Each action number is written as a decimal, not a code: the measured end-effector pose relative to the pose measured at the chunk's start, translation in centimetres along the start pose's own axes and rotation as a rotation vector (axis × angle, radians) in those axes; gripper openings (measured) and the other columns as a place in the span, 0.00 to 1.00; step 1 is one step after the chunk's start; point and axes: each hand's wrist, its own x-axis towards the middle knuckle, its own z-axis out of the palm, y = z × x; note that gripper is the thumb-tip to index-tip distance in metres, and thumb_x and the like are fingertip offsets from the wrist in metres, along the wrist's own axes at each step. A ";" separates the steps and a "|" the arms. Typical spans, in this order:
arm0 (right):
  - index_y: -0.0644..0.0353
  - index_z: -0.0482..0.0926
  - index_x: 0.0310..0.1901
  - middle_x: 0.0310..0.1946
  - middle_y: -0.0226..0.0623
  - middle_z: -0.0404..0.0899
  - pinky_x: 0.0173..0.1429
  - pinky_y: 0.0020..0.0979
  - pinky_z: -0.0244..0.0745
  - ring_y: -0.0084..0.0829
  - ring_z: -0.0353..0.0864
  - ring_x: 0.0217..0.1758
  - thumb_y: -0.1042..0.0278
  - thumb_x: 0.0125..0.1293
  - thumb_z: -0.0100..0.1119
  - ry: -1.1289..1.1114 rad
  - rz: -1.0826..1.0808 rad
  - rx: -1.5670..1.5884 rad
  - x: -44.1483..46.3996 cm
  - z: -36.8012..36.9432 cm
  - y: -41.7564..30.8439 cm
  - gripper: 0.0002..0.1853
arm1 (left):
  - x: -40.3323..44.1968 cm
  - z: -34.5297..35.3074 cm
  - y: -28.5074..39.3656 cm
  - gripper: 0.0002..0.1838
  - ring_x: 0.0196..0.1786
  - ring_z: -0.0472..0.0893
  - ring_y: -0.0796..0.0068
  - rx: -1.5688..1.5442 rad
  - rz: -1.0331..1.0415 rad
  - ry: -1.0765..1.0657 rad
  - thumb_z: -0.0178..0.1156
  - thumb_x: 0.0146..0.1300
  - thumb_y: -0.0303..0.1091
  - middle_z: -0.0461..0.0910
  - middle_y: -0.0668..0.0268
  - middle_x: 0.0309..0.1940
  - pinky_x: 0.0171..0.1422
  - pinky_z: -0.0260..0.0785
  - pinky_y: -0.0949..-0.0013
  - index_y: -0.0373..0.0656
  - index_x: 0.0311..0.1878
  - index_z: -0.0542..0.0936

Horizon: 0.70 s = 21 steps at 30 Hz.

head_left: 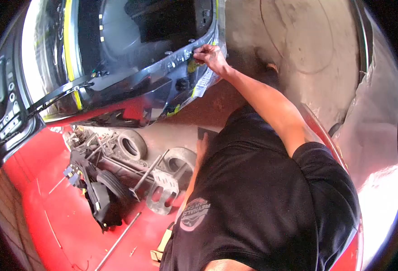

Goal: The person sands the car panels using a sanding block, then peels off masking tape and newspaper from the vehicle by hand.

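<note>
My right hand (211,58) reaches out to the edge of a dark, glossy car body (122,83). Its fingers are bent and pressed together at the metal lip (174,59), close to small fittings there. Whatever lies between the fingertips is hidden. Just below that hand, yellow masking tape (193,66) and a printed white paper label (202,85) cling to the car's corner. Lower down, beside my dark shirt, my left hand (202,143) is partly covered. It grips a flat dark sheet (206,133), whose kind I cannot make out.
An open car panel (9,101) stands at the left. On the red floor (68,235) lie tyres (132,144), metal stands (163,192), a black plastic part (102,203) and a metal rod (117,241). Wrinkled plastic sheeting (375,104) hangs at the right.
</note>
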 end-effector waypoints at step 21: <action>0.69 0.82 0.41 0.32 0.36 0.85 0.42 0.29 0.83 0.27 0.85 0.34 0.76 0.64 0.67 0.002 -0.090 -0.020 -0.6 0.9 0.4 0.07 | 4.2 -0.7 -4.1 0.29 0.32 0.71 0.74 0.154 0.053 -0.016 0.54 0.73 0.54 0.76 0.70 0.25 0.35 0.64 0.57 0.32 0.32 0.82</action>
